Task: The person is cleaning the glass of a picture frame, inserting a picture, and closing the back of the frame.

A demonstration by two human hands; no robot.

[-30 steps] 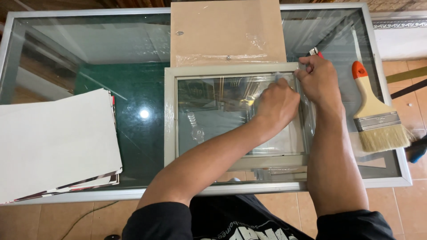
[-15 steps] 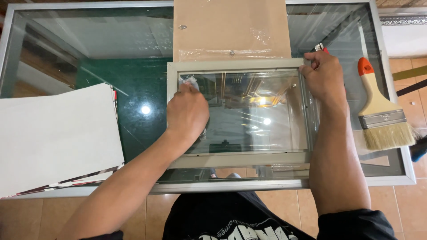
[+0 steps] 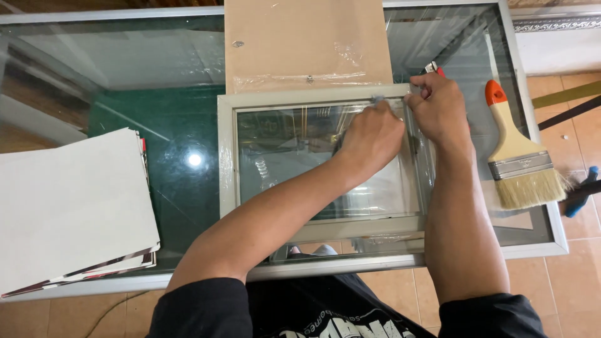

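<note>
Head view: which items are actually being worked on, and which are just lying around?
In use:
picture frame
left hand, at the frame's top edge
right hand, on its top right corner

Lying about:
paintbrush
stack of white sheets
brown backing board

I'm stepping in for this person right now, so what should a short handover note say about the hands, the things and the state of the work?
Left hand: fist pressed on the glass near the picture frame's top right corner, apparently holding a small wad.
Right hand: gripping the frame's top right corner, with a red-tipped tool partly hidden behind it.
Things: frame lies flat on the glass table; cardboard backing above it; paintbrush to the right; paper stack to the left.
Done: backing is off.
Left: backing not yet refitted.
</note>
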